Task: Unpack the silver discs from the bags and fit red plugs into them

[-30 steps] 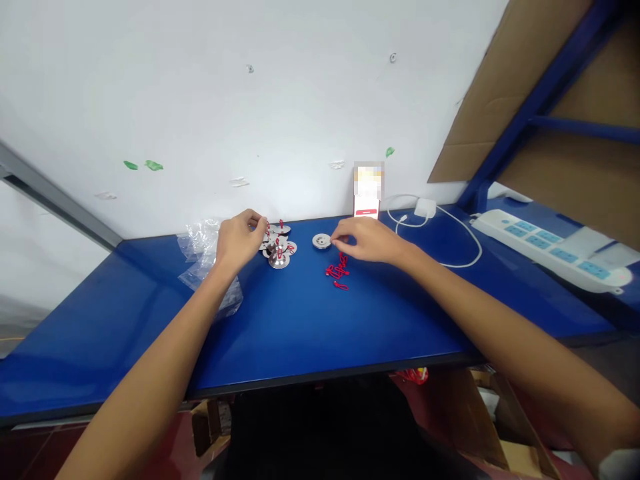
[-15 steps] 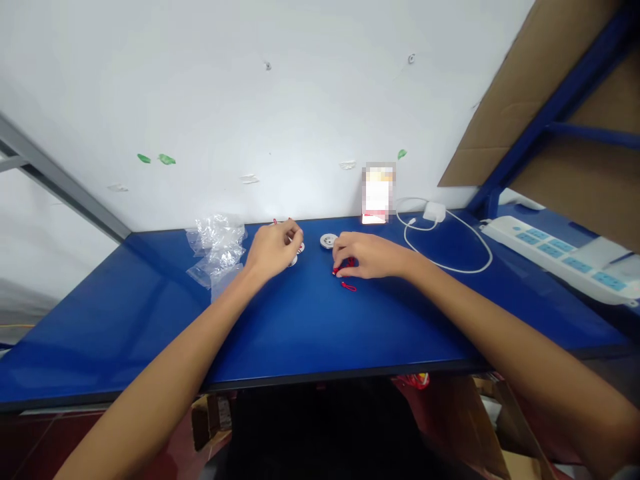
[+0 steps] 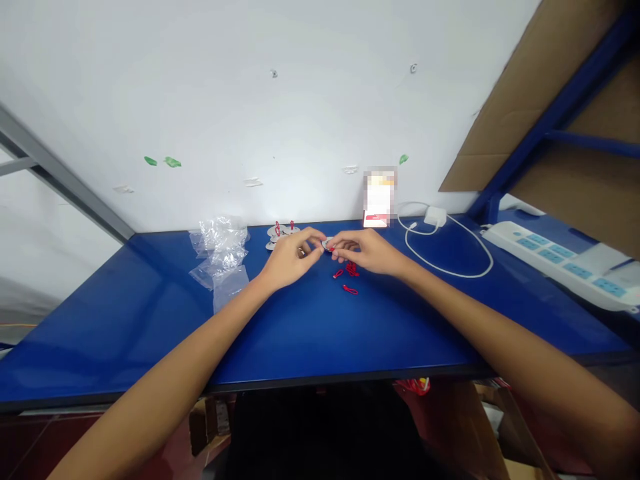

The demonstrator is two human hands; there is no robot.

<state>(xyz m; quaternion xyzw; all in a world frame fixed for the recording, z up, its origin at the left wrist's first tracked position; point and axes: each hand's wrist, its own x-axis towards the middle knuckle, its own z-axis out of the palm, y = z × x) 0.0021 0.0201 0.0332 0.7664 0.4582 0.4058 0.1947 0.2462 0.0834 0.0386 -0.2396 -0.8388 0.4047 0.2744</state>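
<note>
A small round white disc [image 3: 327, 244] shows between my two hands, partly hidden by fingers. My left hand [image 3: 295, 257] has its thumb and index finger at the disc's left edge, closed on it. My right hand [image 3: 367, 252] pinches a red cord loop [image 3: 333, 249], of which only a bit shows over the disc. Below the right hand lie a small heap of red cord loops [image 3: 352, 269] and two single loops [image 3: 339, 274] [image 3: 351, 290]. Beyond my left hand, several white discs [image 3: 277, 231] with red loops lie grouped, partly covered by the hand.
Clear plastic bags [image 3: 220, 253] are piled on the left of the blue table [image 3: 280, 333]. A lit, blurred-out screen [image 3: 379, 200] leans on the wall. To the right are a white charger [image 3: 435, 216] with its cable and a power strip [image 3: 560, 260].
My left hand has moved right, from the grouped discs to the single disc. My right hand has risen slightly from the red loops to the disc, leaving a loop on the table.
</note>
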